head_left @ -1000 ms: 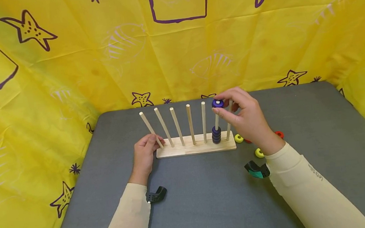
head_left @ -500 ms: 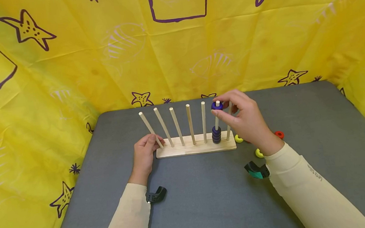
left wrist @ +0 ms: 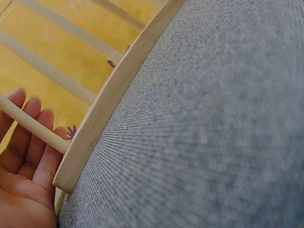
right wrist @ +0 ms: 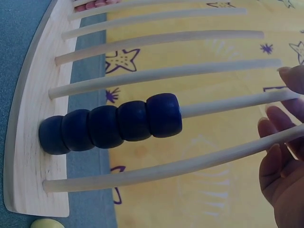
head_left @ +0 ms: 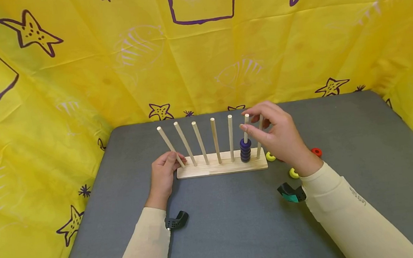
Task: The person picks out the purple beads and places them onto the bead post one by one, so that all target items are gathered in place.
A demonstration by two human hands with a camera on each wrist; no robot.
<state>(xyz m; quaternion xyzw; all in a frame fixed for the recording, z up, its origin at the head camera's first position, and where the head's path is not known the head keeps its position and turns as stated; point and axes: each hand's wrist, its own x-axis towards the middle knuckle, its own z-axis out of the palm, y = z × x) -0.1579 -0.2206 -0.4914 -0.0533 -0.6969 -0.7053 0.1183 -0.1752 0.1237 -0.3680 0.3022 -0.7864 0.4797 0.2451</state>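
A wooden stand with a flat base (head_left: 214, 169) carries a row of several upright pegs. On the second peg from the right sits a stack of several dark blue beads (head_left: 245, 150), which reaches down to the base in the right wrist view. My right hand (head_left: 275, 128) is around the top of that peg, thumb and fingers apart, with no bead between them. The rightmost peg (right wrist: 156, 172) passes by its fingers. At the other end, my left hand (head_left: 164, 172) holds the leftmost peg (left wrist: 33, 124) low down, thumb in front and fingers behind.
To the right of the base lie yellow beads (head_left: 270, 156) and a red bead (head_left: 316, 152), partly hidden by my right forearm. The grey table (head_left: 219, 227) ends at a yellow printed cloth (head_left: 193, 72) behind and at the sides.
The dark blue bead that my right fingers pinched at the peg's top has slid down onto the stack. My right fingers have let go of it; the left hand has stayed put.
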